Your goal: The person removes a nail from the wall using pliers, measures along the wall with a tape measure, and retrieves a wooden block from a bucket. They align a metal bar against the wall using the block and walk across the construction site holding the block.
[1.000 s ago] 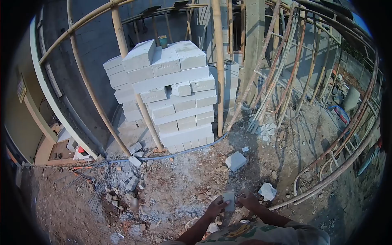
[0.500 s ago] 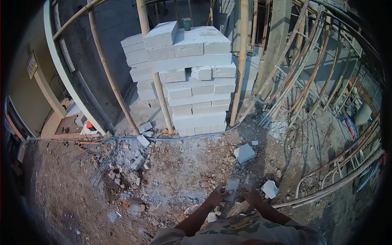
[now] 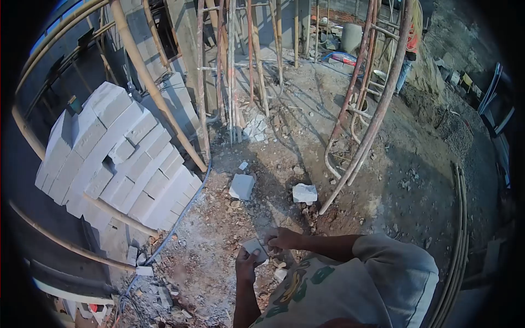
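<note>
My left hand [image 3: 246,265] is closed round a small flat rectangular thing [image 3: 252,246], pale grey with a lighter edge, its thumb lying across the face. What kind of thing this is I cannot make out. Just beside its right edge is my right hand [image 3: 283,239], fingers curled in and pinched together; anything in them is too small to name. Both hands are in front of my shirt, above rubble-strewn ground. Beyond them lie two loose white block pieces, one a broken block [image 3: 241,187] and the other a rough chunk [image 3: 304,193].
A tall stack of white blocks [image 3: 117,147] stands at left behind bamboo poles [image 3: 158,93]. Rusty scaffold frames [image 3: 363,109] rise ahead and right. A blue hose [image 3: 180,218] runs along the stack's base. A person [image 3: 407,52] stands far right; long poles [image 3: 456,246] lie at right.
My view has swung to the right, so the block stack now sits at left and a person appears at far right. The flat thing stays in my left hand, with my right hand beside it.
</note>
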